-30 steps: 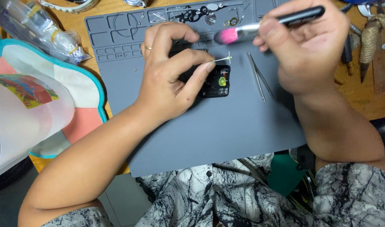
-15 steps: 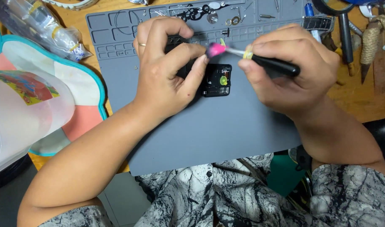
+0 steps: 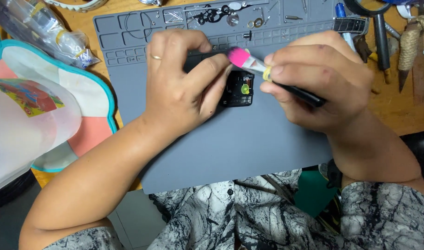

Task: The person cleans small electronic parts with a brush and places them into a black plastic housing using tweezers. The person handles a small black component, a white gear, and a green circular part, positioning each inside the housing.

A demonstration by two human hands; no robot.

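Observation:
A small black square mechanism (image 3: 239,90) with a yellow-green round part lies on the grey work mat (image 3: 239,148). My left hand (image 3: 182,85), with a ring on one finger, pinches the mechanism's left side and holds it down. My right hand (image 3: 320,81) grips a black-handled brush (image 3: 263,69) with a pink tip. The pink tip sits just above the mechanism's top edge, close to my left fingertips.
Small metal parts and black clock hands (image 3: 212,14) lie in the mat's top compartments. A clear plastic container (image 3: 27,125) and a teal-rimmed tray (image 3: 98,115) stand at left, a plastic bag (image 3: 50,34) at top left. Hand tools (image 3: 383,37) lie on the wooden table at right.
My right hand has turned the brush round and brought it down from above the mat to the mechanism. The pink tip now points left at the mechanism. My left hand stays on it.

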